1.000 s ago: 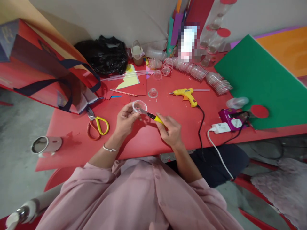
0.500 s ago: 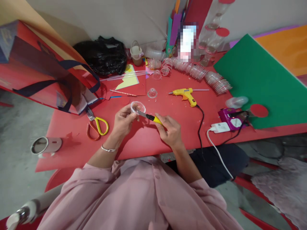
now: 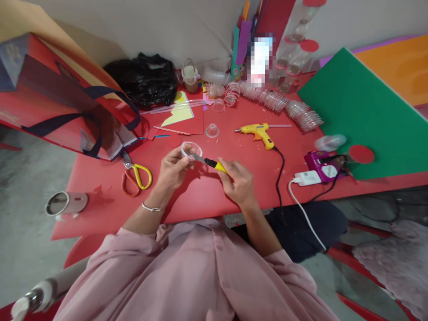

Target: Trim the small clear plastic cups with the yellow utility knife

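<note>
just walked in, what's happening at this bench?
A person's left hand holds a clear round plastic piece above the red table. The right hand grips a yellow-and-black cutter, its blade at the near side of the piece's rim; whether it is cutting in, I can't tell. A yellow glue gun lies beyond the right hand, scissors lie to the left, and a clear dome sits just past the held piece.

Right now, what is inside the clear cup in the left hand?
The knife blade overlaps the opening of the cup; whether it reaches inside, I can't tell. The left hand hides the cup's lower left edge.
</note>
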A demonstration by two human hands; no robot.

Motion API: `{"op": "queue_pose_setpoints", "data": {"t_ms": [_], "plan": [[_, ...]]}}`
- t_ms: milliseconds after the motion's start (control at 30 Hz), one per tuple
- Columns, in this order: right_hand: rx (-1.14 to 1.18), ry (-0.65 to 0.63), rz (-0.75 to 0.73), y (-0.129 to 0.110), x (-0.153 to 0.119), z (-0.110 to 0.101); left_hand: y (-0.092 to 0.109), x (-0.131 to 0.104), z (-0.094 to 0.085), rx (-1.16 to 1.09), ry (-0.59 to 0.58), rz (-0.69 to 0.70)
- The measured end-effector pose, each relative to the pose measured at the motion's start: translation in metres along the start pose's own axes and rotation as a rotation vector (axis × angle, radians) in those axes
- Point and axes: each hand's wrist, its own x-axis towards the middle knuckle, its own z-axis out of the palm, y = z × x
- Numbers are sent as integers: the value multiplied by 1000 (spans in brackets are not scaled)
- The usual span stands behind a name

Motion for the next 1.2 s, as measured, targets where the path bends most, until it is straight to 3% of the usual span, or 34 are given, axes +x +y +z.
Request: {"op": "queue_pose_setpoints", "data": {"t_ms": [767, 900, 1000, 1100, 1200], "plan": [[-114, -57, 66, 2, 0, -5, -1, 4, -10, -26, -22, -101], [-235, 52, 165, 12, 4, -17, 7, 5, -13, -79, -20, -76], [-142, 94, 184, 12, 8, -24, 8, 6, -14, -70, -31, -112], [-34, 36, 158, 7, 9, -23, 3, 7, -12, -63, -50, -198], [7, -7, 136, 2, 7, -17, 0, 7, -11, -79, -41, -201]]}}
